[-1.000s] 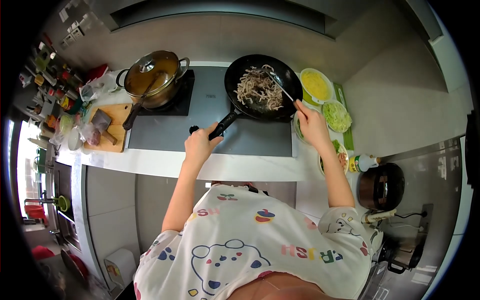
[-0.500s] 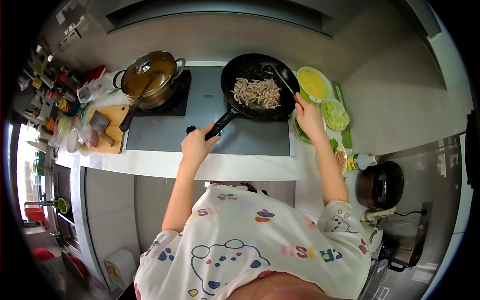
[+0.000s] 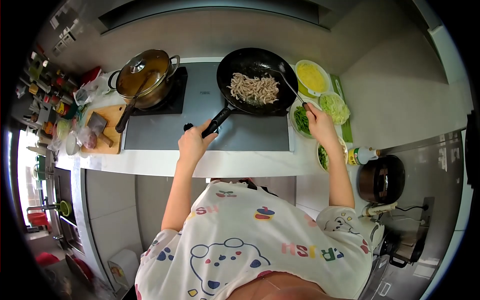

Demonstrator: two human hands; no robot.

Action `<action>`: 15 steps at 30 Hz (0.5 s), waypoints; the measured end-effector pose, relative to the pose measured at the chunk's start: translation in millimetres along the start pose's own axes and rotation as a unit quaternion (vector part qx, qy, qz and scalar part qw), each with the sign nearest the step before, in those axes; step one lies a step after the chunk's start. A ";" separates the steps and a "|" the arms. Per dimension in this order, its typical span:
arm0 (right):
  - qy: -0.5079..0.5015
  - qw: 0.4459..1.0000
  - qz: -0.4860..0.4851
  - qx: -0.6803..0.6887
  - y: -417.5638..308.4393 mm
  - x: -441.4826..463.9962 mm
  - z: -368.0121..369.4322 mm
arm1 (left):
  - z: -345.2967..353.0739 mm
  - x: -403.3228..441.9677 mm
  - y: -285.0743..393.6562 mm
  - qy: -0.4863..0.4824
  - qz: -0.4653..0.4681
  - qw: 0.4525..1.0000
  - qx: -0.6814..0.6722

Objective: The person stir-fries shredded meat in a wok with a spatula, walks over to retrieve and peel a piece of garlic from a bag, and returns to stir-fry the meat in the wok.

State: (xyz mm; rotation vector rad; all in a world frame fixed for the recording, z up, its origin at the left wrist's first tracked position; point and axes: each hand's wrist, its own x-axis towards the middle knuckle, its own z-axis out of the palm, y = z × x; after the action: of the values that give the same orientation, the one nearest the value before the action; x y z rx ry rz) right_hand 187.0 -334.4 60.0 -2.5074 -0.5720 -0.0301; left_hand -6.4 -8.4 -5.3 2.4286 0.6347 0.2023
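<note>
A black frying pan (image 3: pixel 256 57) sits on the right side of the cooktop (image 3: pixel 205 92), with cooked meat strips (image 3: pixel 254 89) gathered in its lower middle. My left hand (image 3: pixel 194 142) is closed around the end of the pan's black handle. In my right hand (image 3: pixel 320 124) is the handle of a metal spatula (image 3: pixel 291 87), whose far end rests inside the pan near the right side, beyond the meat. Beside that hand stands a bowl of chopped green vegetables (image 3: pixel 302 120).
Left of the pan stands a lidded pot (image 3: pixel 150 75) with a ladle across it. A cleaver (image 3: pixel 98 121) lies on a cutting board (image 3: pixel 116 142). Bowls of yellow shreds (image 3: pixel 311 77) and pale green shreds (image 3: pixel 334 108), a bottle (image 3: pixel 361 155) and a rice cooker (image 3: pixel 381 180) stand at the right.
The meat has been gathered into a more compact pile. My right hand has drawn back toward me, to the lower right, with the spatula. My left hand stays on the pan handle.
</note>
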 end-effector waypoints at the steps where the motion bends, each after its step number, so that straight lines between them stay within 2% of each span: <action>1: -0.016 1.000 0.009 0.006 5.7 -3.2 -0.8 | 0.3 -0.2 0.0 0.001 -0.001 1.000 0.001; 4: -0.056 0.998 0.030 0.009 5.8 -20.9 -21.9 | 0.1 -0.4 2.0 -0.004 -0.008 1.000 0.000; 6: -0.070 0.997 0.036 -0.001 -13.3 -27.8 -63.4 | -0.9 -0.5 2.8 -0.007 -0.013 1.000 -0.001; 9: -0.060 0.997 -0.019 -0.036 -14.1 -28.5 -102.8 | -0.6 -1.0 2.7 -0.007 -0.015 1.000 -0.005; 12: -0.122 0.980 -0.048 -0.149 -27.9 -26.0 -133.4 | 0.3 -0.8 2.0 -0.005 -0.012 1.000 -0.006; 15: -0.126 0.979 -0.103 -0.126 -13.2 -11.3 -99.3 | -0.9 -1.0 2.3 -0.006 -0.010 1.000 -0.004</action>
State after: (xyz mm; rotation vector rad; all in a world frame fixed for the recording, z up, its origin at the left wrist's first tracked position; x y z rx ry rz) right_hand 181.2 -381.6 148.9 -2.7059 -0.9863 0.1494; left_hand -6.6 -10.0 -3.2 2.4133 0.6510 0.1822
